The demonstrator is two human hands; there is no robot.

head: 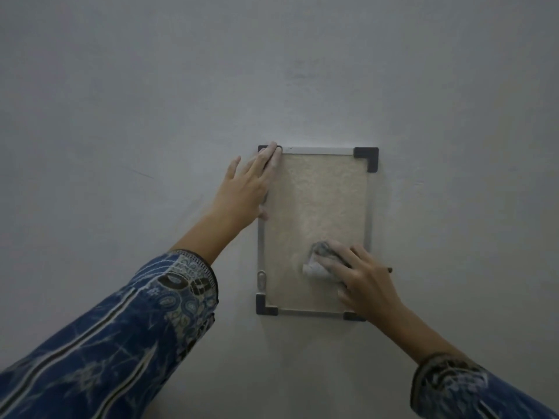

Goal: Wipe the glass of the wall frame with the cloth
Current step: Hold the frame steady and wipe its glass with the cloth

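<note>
A small wall frame (367, 158) with a silver rim and black corner pieces hangs on the wall, its beige glass (314, 204) facing me. My left hand (246, 186) lies flat with straight fingers on the frame's upper left corner and left edge. My right hand (363, 273) presses a crumpled grey-white cloth (317, 261) against the lower right part of the glass, fingers spread over it. The hand covers part of the cloth and the frame's lower right corner.
A plain grey-white wall (151, 101) fills the view around the frame. Blue patterned sleeves (121, 343) cover both forearms. A small silver tab (261, 280) sits on the frame's lower left rim.
</note>
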